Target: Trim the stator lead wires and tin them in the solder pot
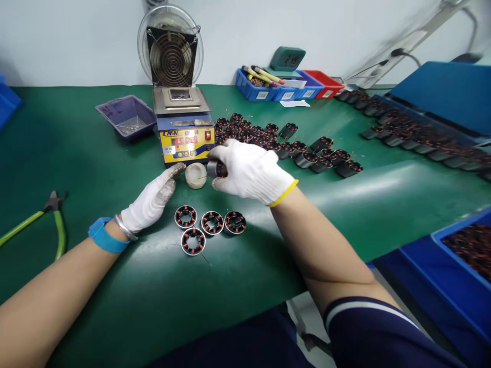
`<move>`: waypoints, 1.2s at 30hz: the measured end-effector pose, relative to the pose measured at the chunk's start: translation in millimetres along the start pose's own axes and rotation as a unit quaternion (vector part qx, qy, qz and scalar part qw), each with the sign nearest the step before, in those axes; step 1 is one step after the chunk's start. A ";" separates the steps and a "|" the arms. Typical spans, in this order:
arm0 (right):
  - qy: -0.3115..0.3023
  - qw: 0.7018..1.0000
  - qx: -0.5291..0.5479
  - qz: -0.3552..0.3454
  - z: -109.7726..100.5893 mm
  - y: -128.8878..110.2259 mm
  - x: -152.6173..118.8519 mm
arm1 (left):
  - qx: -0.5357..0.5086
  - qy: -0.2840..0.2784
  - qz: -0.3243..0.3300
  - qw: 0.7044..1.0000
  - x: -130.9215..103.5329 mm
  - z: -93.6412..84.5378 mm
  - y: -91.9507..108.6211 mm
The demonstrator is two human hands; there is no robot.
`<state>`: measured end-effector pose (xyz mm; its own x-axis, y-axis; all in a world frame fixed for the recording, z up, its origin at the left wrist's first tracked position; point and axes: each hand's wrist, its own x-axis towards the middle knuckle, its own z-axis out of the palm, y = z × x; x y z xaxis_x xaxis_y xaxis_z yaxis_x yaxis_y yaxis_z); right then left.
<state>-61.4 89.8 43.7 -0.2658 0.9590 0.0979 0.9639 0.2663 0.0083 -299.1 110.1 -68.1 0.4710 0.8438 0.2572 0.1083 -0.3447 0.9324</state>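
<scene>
My right hand (pixel 249 171), in a white glove with a yellow cuff, grips a dark metal ring with copper windings (pixel 216 169) on its side, beside a small round white pot (pixel 195 176). On the pot's other side is my left hand (pixel 151 202), gloved, its fingers together and stretched toward the pot, nothing visible in them. Behind the pot stands a blue and yellow solder pot unit (pixel 186 140) with a lit red display. Nearer to me, several wound rings (pixel 193 241) lie on the green table (pixel 153 286), thin wires sticking out of some.
Green-handled cutters (pixel 56 214) lie at the left. A purple tray (pixel 132 116) sits left of the unit, with a round fan (pixel 172 56) behind. Many wound rings (pixel 307 158) stand at the right. Blue bins (pixel 261 92) and a red bin (pixel 326 84) line the wall.
</scene>
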 end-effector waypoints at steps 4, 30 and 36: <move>-0.008 0.998 -0.062 -0.008 11.3 -11.7 1.7 | 0.017 -0.009 0.003 1.000 -0.6 -0.4 1.8; 0.002 0.995 -0.099 0.012 -70.6 -9.4 198.8 | 0.040 0.057 -0.028 0.997 18.0 -0.4 -7.4; 0.039 0.997 0.060 0.042 -77.0 10.8 210.5 | 0.071 0.053 -0.032 0.996 19.8 2.8 -4.7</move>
<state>-105.5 287.0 141.0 -0.1775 0.9694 0.1696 0.9723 0.1994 -0.1223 -287.9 127.3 -68.1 0.3648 0.9018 0.2318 0.2614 -0.3381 0.9041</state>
